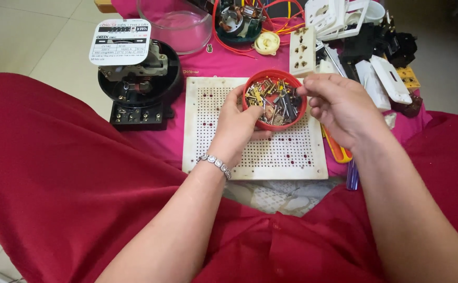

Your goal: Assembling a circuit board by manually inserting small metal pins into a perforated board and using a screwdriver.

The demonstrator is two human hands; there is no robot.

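A small red bowl [275, 99] full of screws and small metal parts [274, 99] sits on a white perforated board [255, 152], which lies on a pink cloth [223, 60]. The left hand [239, 123] cups the bowl from its near left side, its grip wrapped around the rim and wall, with a silver bracelet [214, 163] on the wrist. The right hand [339, 107] hovers at the bowl's right edge, thumb and forefinger pinched together just over the rim; whether a small part sits between them cannot be told. To the left of the board stands an opened black electricity meter [137, 84] with a white faceplate. Beyond the board lie a clear glass dome [174, 26], a mechanism with red wires [239, 21], a cream socket strip [302, 51] and a heap of white and black switch parts [375, 52]. An orange-handled screwdriver [338, 149] lies by the board's right edge, under the right wrist. Red fabric covers the person's lap in the foreground.
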